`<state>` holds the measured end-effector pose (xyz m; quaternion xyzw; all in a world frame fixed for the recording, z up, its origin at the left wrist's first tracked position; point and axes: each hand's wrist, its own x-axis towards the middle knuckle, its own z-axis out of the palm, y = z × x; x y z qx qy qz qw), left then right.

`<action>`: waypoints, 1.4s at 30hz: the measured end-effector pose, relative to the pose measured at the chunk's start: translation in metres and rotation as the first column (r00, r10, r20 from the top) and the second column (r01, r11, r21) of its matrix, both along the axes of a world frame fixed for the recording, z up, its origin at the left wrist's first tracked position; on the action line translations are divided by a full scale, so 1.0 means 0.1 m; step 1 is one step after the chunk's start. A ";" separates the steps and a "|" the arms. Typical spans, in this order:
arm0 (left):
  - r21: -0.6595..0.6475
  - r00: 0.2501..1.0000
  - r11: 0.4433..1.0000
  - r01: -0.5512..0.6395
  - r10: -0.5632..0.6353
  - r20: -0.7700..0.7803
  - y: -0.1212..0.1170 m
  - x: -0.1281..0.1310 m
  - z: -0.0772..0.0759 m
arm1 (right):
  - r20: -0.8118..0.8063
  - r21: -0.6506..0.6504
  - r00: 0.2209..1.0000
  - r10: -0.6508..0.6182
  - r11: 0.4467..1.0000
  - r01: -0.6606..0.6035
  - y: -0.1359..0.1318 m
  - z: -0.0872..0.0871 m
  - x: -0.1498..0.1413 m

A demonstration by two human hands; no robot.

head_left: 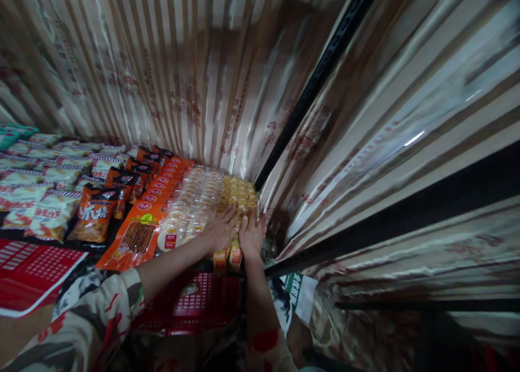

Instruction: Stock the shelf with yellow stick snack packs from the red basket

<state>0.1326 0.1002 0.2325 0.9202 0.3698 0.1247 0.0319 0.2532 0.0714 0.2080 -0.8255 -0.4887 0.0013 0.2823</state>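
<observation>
My left hand [221, 228] and my right hand [252, 234] lie side by side on a row of yellow snack packets [239, 193] at the right end of a low display. Both hands have fingers stretched out and pressed flat on the packets. Just left of them runs a row of clear packets of round pale biscuits [190, 204]. Beyond that lie orange packets with a brown stick snack pictured [140, 234].
Dark orange bags [95, 215] and white bags [49, 212] fill the display further left. A red plastic crate [190, 301] sits under my arms. Striped shiny curtain sheeting [182, 74] hangs behind and to the right, with black poles [320, 74].
</observation>
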 end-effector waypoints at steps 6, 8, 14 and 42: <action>-0.015 1.000 1.000 -0.003 0.003 -0.018 -0.05 -0.02 -0.15 | 0.036 0.001 0.994 0.106 0.994 -0.106 -0.01 -0.12 0.02; 0.036 1.000 0.999 0.000 -0.001 0.009 -0.05 -0.03 -0.18 | 0.032 0.022 0.993 0.116 0.993 -0.117 -0.01 -0.13 0.06; 0.096 0.999 0.995 -0.040 0.037 0.034 -0.05 -0.06 -0.27 | 0.063 0.061 0.993 0.104 0.992 -0.107 -0.03 -0.18 0.07; 0.213 0.993 0.977 0.007 -0.032 0.113 0.12 0.03 -0.44 | 0.071 0.094 0.993 0.093 0.991 -0.100 0.19 -0.39 0.11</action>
